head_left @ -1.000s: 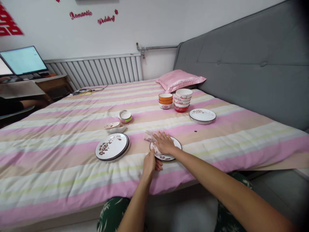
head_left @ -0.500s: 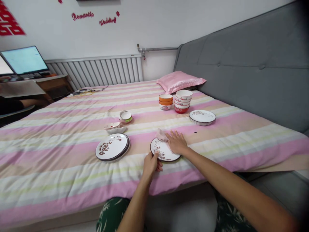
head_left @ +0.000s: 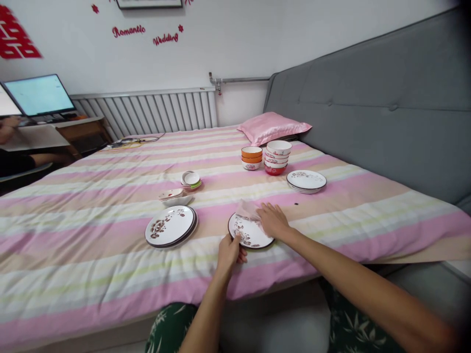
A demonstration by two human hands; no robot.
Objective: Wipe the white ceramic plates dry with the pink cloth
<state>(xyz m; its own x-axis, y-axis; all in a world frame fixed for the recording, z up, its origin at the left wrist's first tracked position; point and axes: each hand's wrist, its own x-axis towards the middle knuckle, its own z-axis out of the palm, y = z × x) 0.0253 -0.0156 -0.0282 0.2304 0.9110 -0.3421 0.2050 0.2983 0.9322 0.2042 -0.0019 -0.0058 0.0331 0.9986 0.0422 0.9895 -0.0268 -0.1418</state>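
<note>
plate [head_left: 251, 232] near bed [head_left: 91, 279] front edge, between left hand [head_left: 229, 251] (fingers clamped on it) and right hand [head_left: 274, 221] (fingers slightly apart on cloth [head_left: 247, 210]).

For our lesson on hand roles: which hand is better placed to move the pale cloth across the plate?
Probably the right hand: it touches the pale cloth, while the left hand holds the plate by its rim.
</note>
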